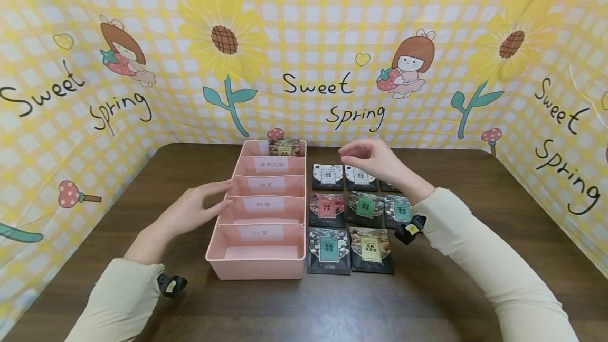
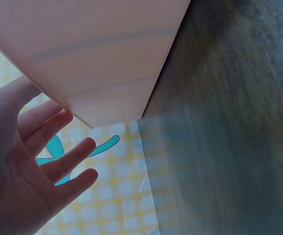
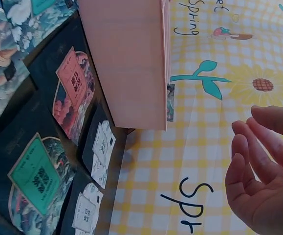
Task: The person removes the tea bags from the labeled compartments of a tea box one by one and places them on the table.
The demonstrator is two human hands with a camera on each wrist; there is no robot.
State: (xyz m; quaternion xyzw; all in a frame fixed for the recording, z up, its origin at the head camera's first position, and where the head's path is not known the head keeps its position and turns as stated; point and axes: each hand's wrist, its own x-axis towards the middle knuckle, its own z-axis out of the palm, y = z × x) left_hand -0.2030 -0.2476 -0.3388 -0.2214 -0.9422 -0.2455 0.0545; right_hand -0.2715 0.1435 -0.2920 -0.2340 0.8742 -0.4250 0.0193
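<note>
A pink divided box stands on the table, its compartments marked with white labels. My left hand rests its fingertips along the box's left rim; in the left wrist view the lower fingers spread loosely beside the wall. One tea packet with a yellow label stands in the farthest compartment. Over the far row of white-labelled tea packets hovers my right hand, fingers bent loosely. Nothing shows between its fingers and thumb in the right wrist view.
Right of the box lie rows of tea packets: a red one, a green one, teal ones and a yellow one. My right forearm partly covers the rightmost packets. A checked cloth hangs behind the wooden table.
</note>
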